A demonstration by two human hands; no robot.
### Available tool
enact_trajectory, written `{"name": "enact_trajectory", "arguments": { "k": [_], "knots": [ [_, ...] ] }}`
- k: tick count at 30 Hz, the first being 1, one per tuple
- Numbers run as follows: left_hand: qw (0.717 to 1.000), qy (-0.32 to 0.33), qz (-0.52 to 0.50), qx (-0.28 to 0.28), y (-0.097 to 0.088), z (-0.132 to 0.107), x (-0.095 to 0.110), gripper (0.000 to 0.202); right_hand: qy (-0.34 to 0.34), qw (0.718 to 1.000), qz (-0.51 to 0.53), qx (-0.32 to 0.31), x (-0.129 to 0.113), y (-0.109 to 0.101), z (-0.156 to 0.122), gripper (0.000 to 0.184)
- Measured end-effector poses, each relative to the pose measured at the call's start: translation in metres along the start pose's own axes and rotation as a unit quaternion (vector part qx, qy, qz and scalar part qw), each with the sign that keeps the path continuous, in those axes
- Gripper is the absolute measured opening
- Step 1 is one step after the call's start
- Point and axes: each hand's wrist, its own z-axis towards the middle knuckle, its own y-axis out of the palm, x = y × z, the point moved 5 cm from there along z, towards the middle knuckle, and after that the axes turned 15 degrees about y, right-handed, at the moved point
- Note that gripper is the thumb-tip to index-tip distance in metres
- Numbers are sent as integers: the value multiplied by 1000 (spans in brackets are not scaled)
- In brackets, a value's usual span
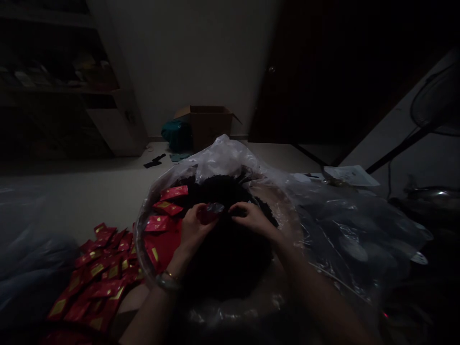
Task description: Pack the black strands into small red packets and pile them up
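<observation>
My left hand (194, 227) is closed around a small red packet (206, 215) with a clear plastic bag (215, 207) showing at its mouth. Just to the right, my right hand (249, 218) has its thumb and fingers curled together in a pinch; anything between the fingertips is too dark to make out. Both hands are above a heap of dark loose leaves, like tea (226, 258), inside a round container lined with clear plastic (143, 254). Several red packets (167, 208) lie along the container's left side.
A large pile of red packets (97, 273) lies left of the container. Clear plastic sheeting (345, 230) spreads at the right. Beyond stand a cardboard box (212, 127) and a teal bag (176, 134). Shelves (104, 91) are at left, a fan (438, 103) at right. The room is dim.
</observation>
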Motion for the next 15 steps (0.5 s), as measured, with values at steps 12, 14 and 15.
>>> {"name": "enact_trajectory", "arguments": {
  "k": [12,14,15],
  "knots": [
    [998,42,4,-46,16,-7,9,42,-92,984,117,97,-35,-15,-25,36],
    [999,37,-9,-38,17,-7,10,40,-98,987,124,38,-40,-5,-30,45],
    [999,35,-14,-33,17,-7,10,38,-93,986,138,4,-42,-1,-33,49]
  ]
}}
